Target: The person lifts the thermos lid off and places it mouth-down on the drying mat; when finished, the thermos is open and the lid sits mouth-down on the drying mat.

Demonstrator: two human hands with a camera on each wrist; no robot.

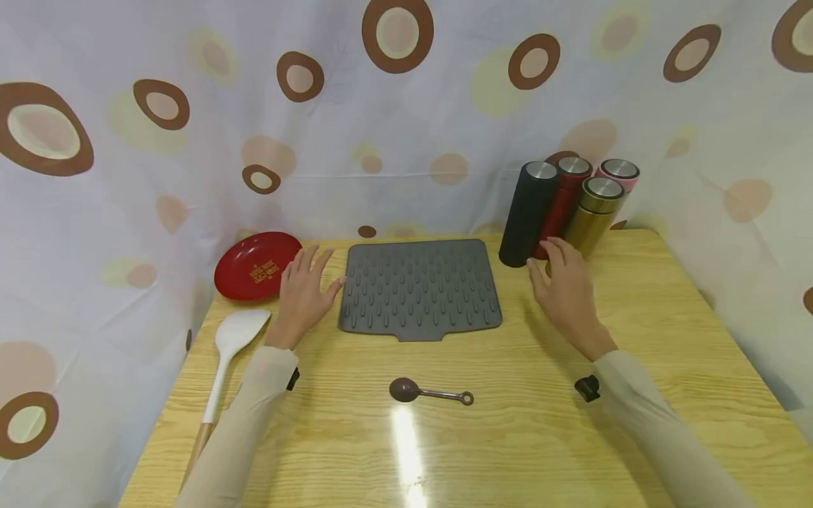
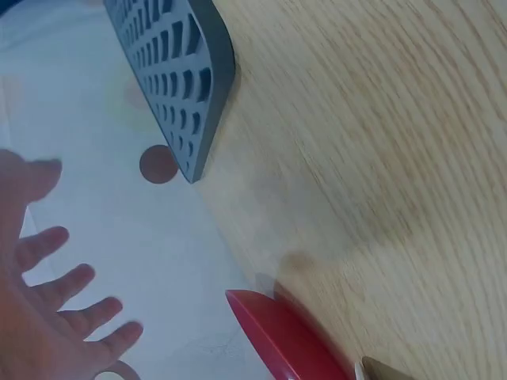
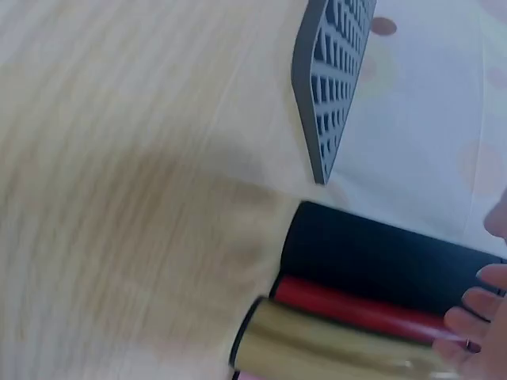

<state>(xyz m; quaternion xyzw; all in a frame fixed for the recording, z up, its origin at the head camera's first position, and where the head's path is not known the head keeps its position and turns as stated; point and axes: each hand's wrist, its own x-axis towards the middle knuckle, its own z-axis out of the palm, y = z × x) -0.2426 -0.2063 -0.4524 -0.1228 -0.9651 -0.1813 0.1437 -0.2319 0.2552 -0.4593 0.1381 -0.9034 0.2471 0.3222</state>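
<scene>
My left hand (image 1: 303, 293) hovers between a red plate (image 1: 244, 271) and a grey ridged mat (image 1: 420, 286), its fingers spread and holding nothing. In the left wrist view those fingers (image 2: 67, 301) are apart from both things. My right hand (image 1: 567, 293) is in front of a group of bottles, fingers loosely bent with nothing between them. Nearest to it stand a black bottle (image 1: 530, 212), a red bottle (image 1: 562, 197) and a gold bottle (image 1: 593, 215); a pink bottle (image 1: 625, 174) is partly hidden behind. Whether the right fingertips touch a bottle, I cannot tell.
A brown spoon (image 1: 432, 391) lies on the wooden table (image 1: 508, 451) in front of the mat. At the left edge lies a white spatula (image 1: 231, 339) with a wooden handle, partly covered by my left sleeve. A patterned curtain (image 1: 406, 120) hangs behind the table.
</scene>
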